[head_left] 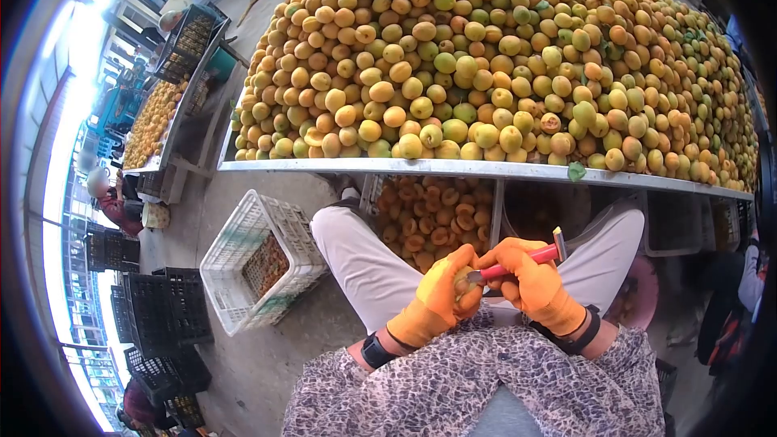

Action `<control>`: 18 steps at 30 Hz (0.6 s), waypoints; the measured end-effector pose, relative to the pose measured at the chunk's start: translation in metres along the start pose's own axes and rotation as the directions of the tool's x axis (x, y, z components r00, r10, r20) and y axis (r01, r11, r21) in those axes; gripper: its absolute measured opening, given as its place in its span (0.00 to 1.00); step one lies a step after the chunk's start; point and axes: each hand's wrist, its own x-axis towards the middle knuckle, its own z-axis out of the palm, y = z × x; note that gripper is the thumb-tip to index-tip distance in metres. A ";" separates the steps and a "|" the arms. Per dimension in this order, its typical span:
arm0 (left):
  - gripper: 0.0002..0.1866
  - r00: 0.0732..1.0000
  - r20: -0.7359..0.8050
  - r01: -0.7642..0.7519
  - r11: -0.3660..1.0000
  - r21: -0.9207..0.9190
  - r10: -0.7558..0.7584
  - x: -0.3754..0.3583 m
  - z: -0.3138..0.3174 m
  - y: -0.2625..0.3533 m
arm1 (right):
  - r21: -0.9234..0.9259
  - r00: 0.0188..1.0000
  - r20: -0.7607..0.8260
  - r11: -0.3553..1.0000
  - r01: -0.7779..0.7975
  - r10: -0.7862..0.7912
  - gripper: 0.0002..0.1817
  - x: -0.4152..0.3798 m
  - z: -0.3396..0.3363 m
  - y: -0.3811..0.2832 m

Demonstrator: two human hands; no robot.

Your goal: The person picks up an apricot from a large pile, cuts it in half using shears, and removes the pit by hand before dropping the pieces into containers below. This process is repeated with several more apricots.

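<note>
Here we are, both hands together low over the lap, orange gloves on: the left hand (437,295) is closed around a single yellowish apricot (466,285), held up between fingers and thumb, while the right hand (534,283) has a firm grip on the red handle of a knife (518,264), its short blade right up against the fruit. Between the knees we look down on halved apricots (437,214), piled in a container beneath the metal-edged worktop (486,167). And what a load up there, a great heap of whole apricots (453,65) in yellow, orange and green, with a green leaf (576,171) caught on the rim! Over to our left, a white crate (298,235) sits on the floor with small brownish pieces at its bottom, black crates (166,307) stack up beyond it, and a second worktop (182,117) carries more apricots.
</note>
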 end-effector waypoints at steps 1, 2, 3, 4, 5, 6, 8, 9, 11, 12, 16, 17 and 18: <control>0.17 0.997 0.039 0.070 0.997 -0.017 -0.069 0.001 -0.004 -0.001 | -0.033 1.000 0.010 0.999 -0.011 0.011 0.13 -0.001 -0.001 0.000; 0.16 0.987 0.079 0.139 0.990 -0.030 -0.136 0.002 -0.007 -0.001 | -0.036 1.000 0.012 0.999 -0.016 0.017 0.13 -0.001 -0.003 0.002; 0.16 0.988 0.077 0.140 0.989 -0.036 -0.137 0.002 -0.011 0.000 | -0.025 0.999 0.024 0.999 -0.041 0.041 0.13 0.000 -0.007 0.006; 0.15 0.973 0.133 0.183 0.981 0.066 -0.191 0.002 -0.014 0.000 | -0.013 0.997 0.035 0.998 -0.067 0.068 0.12 0.000 -0.009 0.009; 0.14 0.951 0.185 0.216 0.961 0.171 -0.246 0.002 -0.016 0.001 | -0.016 0.997 0.035 0.997 -0.072 0.072 0.12 -0.002 -0.008 0.007; 0.14 0.951 0.188 0.215 0.963 0.164 -0.244 0.003 -0.015 0.000 | -0.056 0.994 0.037 0.993 -0.103 0.106 0.10 -0.005 -0.008 0.003; 0.17 0.972 0.189 0.050 0.914 0.402 -0.137 0.003 -0.012 -0.001 | -0.100 0.989 0.036 0.985 -0.137 0.141 0.08 -0.004 -0.009 0.002; 0.17 0.972 0.190 0.051 0.915 0.400 -0.138 0.003 -0.011 -0.001 | -0.257 0.990 0.139 0.963 0.075 -0.040 0.08 0.000 -0.011 0.006; 0.19 0.972 0.181 0.086 0.943 0.322 -0.150 0.001 -0.010 -0.001 | -0.428 0.906 0.334 0.814 0.393 -0.261 0.10 0.003 -0.014 0.012; 0.19 0.971 0.179 0.102 0.954 0.282 -0.157 0.000 -0.010 0.000 | -0.462 0.858 0.400 0.738 0.492 -0.321 0.11 0.003 -0.015 0.014; 0.20 0.959 0.139 0.198 0.936 0.291 -0.246 0.011 -0.033 -0.014 | -0.394 0.891 0.418 0.848 0.354 -0.177 0.10 0.007 -0.019 0.009; 0.20 0.961 0.135 0.197 0.938 0.286 -0.243 0.011 -0.038 -0.016 | -0.364 0.910 0.407 0.898 0.246 -0.084 0.09 0.008 -0.018 0.009; 0.19 0.934 0.196 0.271 0.949 0.163 -0.300 0.012 -0.041 -0.017 | -0.365 0.908 0.412 0.898 0.246 -0.081 0.09 0.008 -0.017 0.009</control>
